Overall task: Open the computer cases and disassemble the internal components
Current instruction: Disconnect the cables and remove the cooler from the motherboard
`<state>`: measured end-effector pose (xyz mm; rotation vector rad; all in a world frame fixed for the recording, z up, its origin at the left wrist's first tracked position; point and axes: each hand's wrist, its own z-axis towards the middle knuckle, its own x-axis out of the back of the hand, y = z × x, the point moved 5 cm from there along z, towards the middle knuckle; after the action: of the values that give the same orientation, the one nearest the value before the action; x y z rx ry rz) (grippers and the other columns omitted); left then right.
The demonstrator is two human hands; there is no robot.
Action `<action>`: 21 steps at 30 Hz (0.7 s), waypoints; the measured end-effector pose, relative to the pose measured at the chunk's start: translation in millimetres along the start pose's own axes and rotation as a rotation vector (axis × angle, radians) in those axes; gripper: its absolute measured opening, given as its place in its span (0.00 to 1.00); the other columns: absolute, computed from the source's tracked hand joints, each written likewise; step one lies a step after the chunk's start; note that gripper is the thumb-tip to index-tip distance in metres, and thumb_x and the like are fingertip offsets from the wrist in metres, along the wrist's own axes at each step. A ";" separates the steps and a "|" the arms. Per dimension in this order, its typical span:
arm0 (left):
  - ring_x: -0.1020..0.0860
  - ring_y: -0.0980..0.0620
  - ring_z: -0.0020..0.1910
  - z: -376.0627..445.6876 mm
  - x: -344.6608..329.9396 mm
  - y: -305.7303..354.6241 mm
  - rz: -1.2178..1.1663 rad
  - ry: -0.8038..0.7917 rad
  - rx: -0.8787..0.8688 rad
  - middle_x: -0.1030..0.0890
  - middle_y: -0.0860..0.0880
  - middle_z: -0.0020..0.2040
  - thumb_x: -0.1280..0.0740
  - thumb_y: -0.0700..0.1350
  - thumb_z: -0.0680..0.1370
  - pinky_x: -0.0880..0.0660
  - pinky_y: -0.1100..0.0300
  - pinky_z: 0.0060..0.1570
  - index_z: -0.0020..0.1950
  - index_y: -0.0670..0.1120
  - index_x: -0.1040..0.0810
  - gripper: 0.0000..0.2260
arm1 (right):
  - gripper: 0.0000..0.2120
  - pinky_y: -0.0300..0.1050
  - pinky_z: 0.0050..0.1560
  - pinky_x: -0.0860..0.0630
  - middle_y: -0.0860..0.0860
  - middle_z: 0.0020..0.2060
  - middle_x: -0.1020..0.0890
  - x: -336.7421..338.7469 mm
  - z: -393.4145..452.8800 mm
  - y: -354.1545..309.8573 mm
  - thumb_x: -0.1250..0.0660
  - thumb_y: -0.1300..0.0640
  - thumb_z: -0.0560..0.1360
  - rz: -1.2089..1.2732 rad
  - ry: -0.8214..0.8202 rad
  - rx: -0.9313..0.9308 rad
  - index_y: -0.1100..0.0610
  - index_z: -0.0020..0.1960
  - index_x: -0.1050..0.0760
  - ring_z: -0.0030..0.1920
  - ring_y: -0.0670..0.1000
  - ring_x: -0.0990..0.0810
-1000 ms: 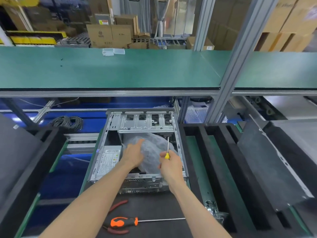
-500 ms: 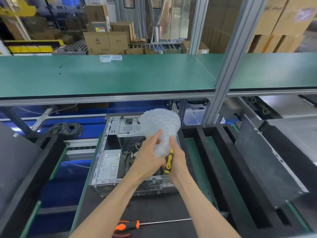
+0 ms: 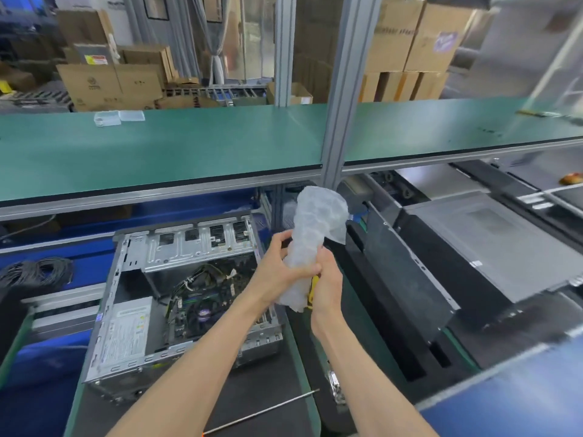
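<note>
An open grey computer case (image 3: pixel 132 310) lies on the work surface with its motherboard and cables (image 3: pixel 202 298) exposed and its power supply (image 3: pixel 126 332) at the near left. A crumpled sheet of clear bubble wrap (image 3: pixel 310 234) is held upright above the case's right edge. My left hand (image 3: pixel 280 272) grips the wrap's lower part. My right hand (image 3: pixel 328 285) grips the wrap from the right and also holds a yellow-handled screwdriver (image 3: pixel 313 288), mostly hidden.
A long screwdriver shaft (image 3: pixel 265 411) lies on the mat near me. A removed dark side panel (image 3: pixel 407 269) leans in a black foam rack (image 3: pixel 372 310) at the right. A green shelf (image 3: pixel 189 146) runs overhead behind a metal post (image 3: pixel 344 89). Coiled black cables (image 3: pixel 34 272) sit left.
Both hands lifted the bubble wrap out of the case and carried it right while squeezing it narrower. The motherboard is now uncovered. The view has swung to the right.
</note>
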<state>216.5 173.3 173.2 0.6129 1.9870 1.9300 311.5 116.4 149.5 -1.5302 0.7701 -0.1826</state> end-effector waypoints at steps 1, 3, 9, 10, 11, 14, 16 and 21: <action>0.18 0.51 0.55 6.5 -9.3 -2.4 0.012 -0.006 0.029 0.19 0.49 0.60 0.19 0.56 0.58 0.19 0.46 0.55 0.69 0.56 0.33 0.42 | 0.17 0.61 0.57 0.20 0.54 0.53 0.14 11.7 3.8 0.5 0.40 0.45 0.78 -0.009 0.030 -0.002 0.52 0.58 0.19 0.55 0.58 0.16; 0.17 0.53 0.51 17.9 -27.8 -8.7 -0.006 -0.001 0.078 0.19 0.50 0.58 0.22 0.55 0.58 0.19 0.47 0.53 0.66 0.56 0.32 0.39 | 0.14 0.60 0.61 0.21 0.51 0.55 0.15 32.9 10.6 2.4 0.40 0.51 0.81 -0.024 0.080 -0.015 0.50 0.62 0.19 0.56 0.55 0.16; 0.19 0.50 0.52 46.0 -76.1 -41.3 -0.018 0.101 0.149 0.24 0.52 0.61 0.32 0.43 0.68 0.18 0.45 0.52 0.65 0.67 0.43 0.34 | 0.17 0.54 0.66 0.24 0.43 0.65 0.20 89.5 22.6 8.0 0.38 0.56 0.83 -0.162 0.212 -0.107 0.46 0.70 0.24 0.64 0.47 0.21; 0.19 0.49 0.52 50.8 -82.3 -47.1 -0.019 0.112 0.157 0.25 0.53 0.61 0.33 0.41 0.69 0.18 0.45 0.52 0.66 0.68 0.45 0.35 | 0.18 0.50 0.66 0.24 0.40 0.65 0.22 98.1 23.8 7.7 0.39 0.57 0.83 -0.185 0.227 -0.109 0.46 0.70 0.25 0.64 0.44 0.22; 0.19 0.49 0.52 56.0 -88.0 -53.2 -0.031 0.122 0.166 0.26 0.54 0.61 0.34 0.40 0.70 0.18 0.45 0.51 0.68 0.69 0.46 0.36 | 0.17 0.44 0.63 0.24 0.35 0.62 0.23 105.3 25.1 6.9 0.39 0.57 0.83 -0.216 0.234 -0.105 0.44 0.69 0.24 0.61 0.39 0.23; 0.20 0.52 0.51 74.4 -101.3 -71.8 -0.095 0.154 0.174 0.26 0.58 0.57 0.36 0.39 0.72 0.18 0.46 0.50 0.67 0.70 0.46 0.35 | 0.20 0.28 0.43 0.25 0.30 0.45 0.22 124.2 30.7 6.6 0.39 0.61 0.82 -0.302 0.235 -0.113 0.37 0.46 0.19 0.43 0.28 0.22; 0.22 0.54 0.53 90.6 -109.6 -83.7 -0.067 0.149 0.164 0.28 0.61 0.56 0.39 0.39 0.74 0.19 0.45 0.53 0.69 0.70 0.47 0.34 | 0.24 0.31 0.42 0.24 0.35 0.38 0.20 135.0 37.3 9.5 0.39 0.64 0.80 -0.382 0.243 -0.126 0.37 0.39 0.19 0.39 0.32 0.22; 0.23 0.46 0.55 131.3 -133.4 -123.6 0.049 0.110 0.239 0.28 0.47 0.59 0.42 0.40 0.78 0.21 0.42 0.56 0.73 0.68 0.49 0.32 | 0.16 0.37 0.45 0.28 0.43 0.46 0.18 155.1 65.6 24.0 0.41 0.64 0.80 -0.566 0.200 -0.131 0.45 0.50 0.20 0.45 0.42 0.22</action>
<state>385.5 219.8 33.4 0.6311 2.3139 1.8021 456.6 85.1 66.3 -1.8471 0.4909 -0.7245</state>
